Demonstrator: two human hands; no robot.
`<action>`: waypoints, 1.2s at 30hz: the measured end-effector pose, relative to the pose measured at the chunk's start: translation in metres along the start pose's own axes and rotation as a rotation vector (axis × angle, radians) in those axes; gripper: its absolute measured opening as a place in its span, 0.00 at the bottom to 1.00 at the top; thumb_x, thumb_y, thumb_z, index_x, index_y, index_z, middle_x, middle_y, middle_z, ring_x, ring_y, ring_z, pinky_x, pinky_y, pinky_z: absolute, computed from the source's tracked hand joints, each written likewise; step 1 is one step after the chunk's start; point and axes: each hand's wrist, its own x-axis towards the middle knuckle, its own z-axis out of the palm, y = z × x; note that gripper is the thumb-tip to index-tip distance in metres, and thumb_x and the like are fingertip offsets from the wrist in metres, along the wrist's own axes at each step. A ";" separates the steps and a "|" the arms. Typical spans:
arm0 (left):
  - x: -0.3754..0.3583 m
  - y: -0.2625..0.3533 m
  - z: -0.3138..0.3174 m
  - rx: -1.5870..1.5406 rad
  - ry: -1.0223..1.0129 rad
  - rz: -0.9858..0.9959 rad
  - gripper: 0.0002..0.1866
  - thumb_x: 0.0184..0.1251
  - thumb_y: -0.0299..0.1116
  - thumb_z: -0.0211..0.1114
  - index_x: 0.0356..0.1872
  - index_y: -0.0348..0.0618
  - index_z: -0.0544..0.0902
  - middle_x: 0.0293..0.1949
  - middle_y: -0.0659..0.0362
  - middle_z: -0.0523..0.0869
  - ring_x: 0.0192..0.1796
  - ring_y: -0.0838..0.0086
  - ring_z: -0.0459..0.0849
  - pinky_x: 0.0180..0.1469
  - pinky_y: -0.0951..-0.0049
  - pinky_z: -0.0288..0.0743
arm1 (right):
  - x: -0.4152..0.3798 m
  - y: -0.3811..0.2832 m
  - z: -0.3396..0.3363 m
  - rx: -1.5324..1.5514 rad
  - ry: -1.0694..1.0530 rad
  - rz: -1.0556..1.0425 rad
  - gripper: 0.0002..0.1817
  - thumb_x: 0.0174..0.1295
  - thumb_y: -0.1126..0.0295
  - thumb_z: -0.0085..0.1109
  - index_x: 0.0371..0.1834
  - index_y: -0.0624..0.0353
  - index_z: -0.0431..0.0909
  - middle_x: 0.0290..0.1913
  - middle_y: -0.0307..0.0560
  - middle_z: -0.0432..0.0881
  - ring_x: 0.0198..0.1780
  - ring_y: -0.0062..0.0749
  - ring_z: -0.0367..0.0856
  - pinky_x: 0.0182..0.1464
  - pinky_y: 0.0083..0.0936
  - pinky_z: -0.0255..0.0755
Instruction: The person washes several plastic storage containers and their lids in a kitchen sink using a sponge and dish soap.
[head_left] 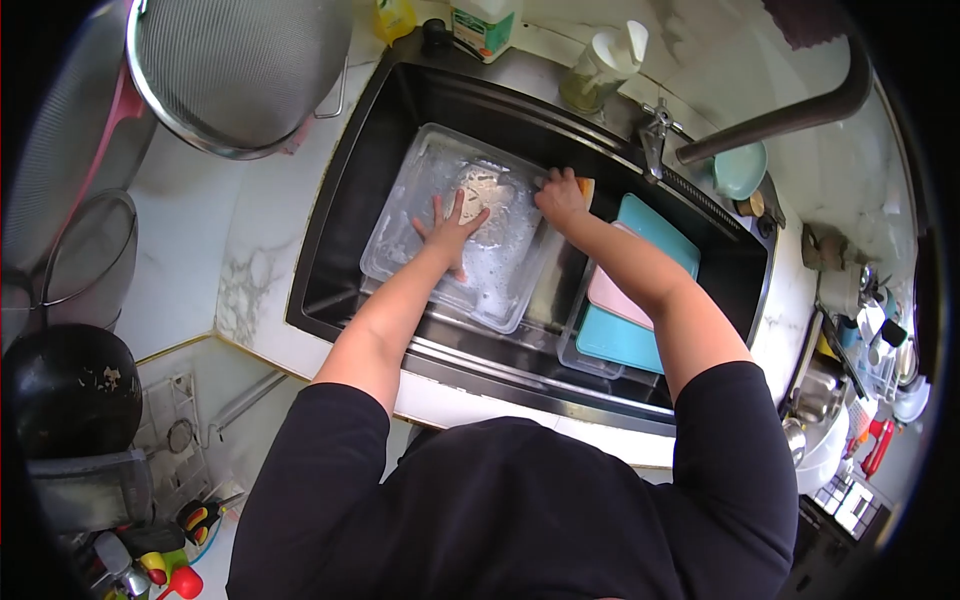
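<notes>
A clear plastic tub (pixel 400 225) lies in the dark sink with soapy water and foam in it. My left hand (pixel 450 238) is spread flat inside the tub, fingertips at the edge of a pale beige, rough-looking clump (pixel 482 192) whose kind does not show. At the tub's far right corner, my right hand (pixel 562 198) has its fingers curled over the rim. An orange and white item (pixel 587 187), partly hidden, sits right beside that hand. Under my right forearm are blue lids (pixel 655 225) and a pink lid (pixel 612 293), stacked on another clear container (pixel 580 350).
The sink (pixel 330 260) has a faucet (pixel 800 130) at its back right. A clear pitcher (pixel 597 75), a white-and-green jug (pixel 485 25) and a yellow bottle (pixel 394 18) stand behind it. Large mesh strainers (pixel 240 70) hang at left, above a black wok (pixel 70 390).
</notes>
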 end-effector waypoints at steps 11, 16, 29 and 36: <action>-0.001 -0.002 0.001 -0.008 -0.003 0.034 0.65 0.21 0.35 0.80 0.64 0.82 0.44 0.68 0.58 0.25 0.68 0.49 0.27 0.56 0.29 0.40 | 0.018 0.015 0.034 -0.157 0.329 -0.464 0.07 0.43 0.64 0.52 0.17 0.47 0.81 0.25 0.32 0.79 0.44 0.29 0.70 0.48 0.31 0.58; -0.005 -0.004 -0.001 -0.005 0.012 0.026 0.66 0.18 0.35 0.80 0.64 0.82 0.44 0.68 0.59 0.26 0.68 0.49 0.26 0.57 0.29 0.39 | 0.004 -0.005 0.020 0.054 0.045 0.018 0.08 0.48 0.67 0.51 0.22 0.49 0.81 0.29 0.37 0.81 0.45 0.30 0.72 0.46 0.31 0.59; -0.002 -0.005 0.004 -0.045 0.075 0.050 0.67 0.18 0.38 0.80 0.66 0.73 0.43 0.68 0.56 0.28 0.69 0.48 0.29 0.56 0.29 0.41 | -0.040 -0.098 -0.006 0.366 -0.106 -0.023 0.14 0.49 0.71 0.49 0.38 0.61 0.78 0.44 0.51 0.76 0.53 0.40 0.67 0.45 0.41 0.63; 0.007 -0.015 0.012 -0.090 0.126 0.102 0.65 0.18 0.38 0.79 0.66 0.69 0.46 0.69 0.57 0.31 0.69 0.49 0.30 0.55 0.28 0.40 | -0.004 -0.023 0.013 0.350 -0.064 -0.114 0.26 0.49 0.70 0.49 0.56 0.54 0.64 0.59 0.46 0.63 0.61 0.40 0.61 0.52 0.45 0.62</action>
